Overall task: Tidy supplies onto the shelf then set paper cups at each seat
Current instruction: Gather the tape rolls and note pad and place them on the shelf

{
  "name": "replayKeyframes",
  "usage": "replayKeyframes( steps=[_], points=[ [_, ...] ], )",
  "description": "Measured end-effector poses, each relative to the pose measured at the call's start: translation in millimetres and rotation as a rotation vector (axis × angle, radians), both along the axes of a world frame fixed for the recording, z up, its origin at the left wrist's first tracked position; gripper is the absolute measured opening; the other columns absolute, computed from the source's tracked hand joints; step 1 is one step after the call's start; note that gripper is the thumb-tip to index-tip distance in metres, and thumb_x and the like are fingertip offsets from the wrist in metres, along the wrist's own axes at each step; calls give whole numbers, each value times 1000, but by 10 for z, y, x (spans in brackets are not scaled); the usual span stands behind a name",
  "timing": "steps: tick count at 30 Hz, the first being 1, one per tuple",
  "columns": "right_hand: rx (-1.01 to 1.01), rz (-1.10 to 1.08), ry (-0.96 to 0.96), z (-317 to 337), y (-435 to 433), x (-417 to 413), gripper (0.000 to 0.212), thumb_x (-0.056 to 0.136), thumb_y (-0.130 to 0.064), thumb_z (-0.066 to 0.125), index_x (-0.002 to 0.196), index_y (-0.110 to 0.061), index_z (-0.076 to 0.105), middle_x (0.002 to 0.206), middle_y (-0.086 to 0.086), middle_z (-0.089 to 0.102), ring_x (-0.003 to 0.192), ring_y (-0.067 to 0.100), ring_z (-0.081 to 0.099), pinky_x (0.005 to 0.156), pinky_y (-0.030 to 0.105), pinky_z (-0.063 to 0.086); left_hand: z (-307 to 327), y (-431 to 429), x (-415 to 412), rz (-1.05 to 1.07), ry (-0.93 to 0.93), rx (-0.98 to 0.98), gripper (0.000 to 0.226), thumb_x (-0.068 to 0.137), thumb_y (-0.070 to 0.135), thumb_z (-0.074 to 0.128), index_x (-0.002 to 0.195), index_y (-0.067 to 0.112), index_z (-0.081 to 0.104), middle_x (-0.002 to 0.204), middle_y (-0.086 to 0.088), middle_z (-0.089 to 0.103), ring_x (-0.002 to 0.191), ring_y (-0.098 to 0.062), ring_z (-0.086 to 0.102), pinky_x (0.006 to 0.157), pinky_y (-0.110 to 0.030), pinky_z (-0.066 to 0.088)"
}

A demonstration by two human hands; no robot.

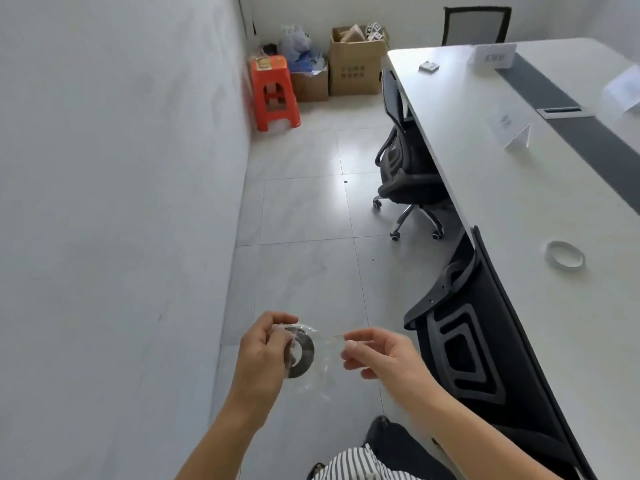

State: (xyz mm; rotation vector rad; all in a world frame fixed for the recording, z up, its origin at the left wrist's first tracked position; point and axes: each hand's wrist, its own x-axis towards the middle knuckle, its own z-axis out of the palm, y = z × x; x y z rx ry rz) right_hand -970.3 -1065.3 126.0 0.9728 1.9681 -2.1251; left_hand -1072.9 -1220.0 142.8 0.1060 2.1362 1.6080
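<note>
Striped shirt cloth [360, 462] and a dark trouser leg [391, 434] fill the bottom edge, and both forearms reach forward from there over the floor. His or her left hand [263, 351] has its fingers curled round a dark roll of tape [301, 355], held upright on edge in the air, well short of the table. The roll sits inside a clear wrapper [323, 358]. The right hand [377, 355] pinches the wrapper's loose edge between thumb and forefinger, the other fingers loosely bent beneath.

A plain pale wall [121, 168] runs along the left. Between it and the table edge lies a lane of glossy grey floor tiles [301, 209], open down to the far corner. The near black mesh chair [478, 348] is pushed in tight, its back touching the table edge just beside the right forearm. A second wheeled chair [405, 171] farther along is also tucked under, though its wheeled base juts into the lane. A third chair [476, 26] stands at the far end.

The long white table [485, 202] carries a dark strip [568, 143] down its middle with a cable hatch [559, 112]. A white tape ring [565, 254] lies flat near the closer edge. Two folded name cards [493, 55] [512, 129] stand farther along, a small packet [428, 66] near the far corner.

In the far corner are an orange plastic stool [275, 91] against the wall, cardboard boxes [356, 64] and plastic bags [298, 46].
</note>
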Motion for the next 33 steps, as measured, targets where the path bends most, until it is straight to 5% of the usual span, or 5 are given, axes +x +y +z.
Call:
replayKeyframes(
  steps=[5, 7, 10, 21, 33],
  points=[
    [189, -18, -54, -286, 779, -364, 15, 90, -25, 64, 104, -19, 68, 90, 0, 76, 80, 9, 72, 78, 22, 54, -104, 520, -654, 3, 48, 11, 19, 97, 13, 44, 93, 14, 63, 58, 8, 57, 50, 1, 51, 51, -14, 43],
    [308, -36, -76, -448, 1154, -521, 15, 89, -30, 64, 102, -25, 68, 89, -5, 75, 82, 6, 71, 84, 29, 57, -134, 768, -963, -43, 80, -22, 19, 97, 21, 50, 91, 9, 64, 60, 2, 57, 49, 2, 51, 51, -9, 41],
    [421, -67, -106, -573, 1661, -774, 12, 89, -35, 64, 100, -32, 66, 90, -10, 72, 86, 4, 68, 84, 31, 58, -172, 1122, -1452, -135, 129, -127, 23, 91, 27, 61, 77, 9, 65, 63, -7, 55, 57, -10, 51, 60, -25, 44],
    [456, -235, -133, -530, 2944, -1730, 18, 87, -38, 66, 102, -29, 68, 88, -9, 72, 87, 6, 68, 82, 27, 55, -208, 2499, -2813, -362, 116, -191, 24, 91, 22, 62, 71, 9, 66, 51, 1, 53, 50, -11, 48, 57, -28, 43],
    [360, -815, -366, -617, 3738, -2266, 7, 86, -34, 67, 93, -35, 67, 88, -7, 73, 87, 11, 69, 82, 28, 54, -304, 4673, -4313, -938, 154, -169, 24, 90, 23, 62, 68, 15, 64, 44, 5, 51, 41, -10, 44, 55, -29, 39]
  ],
)
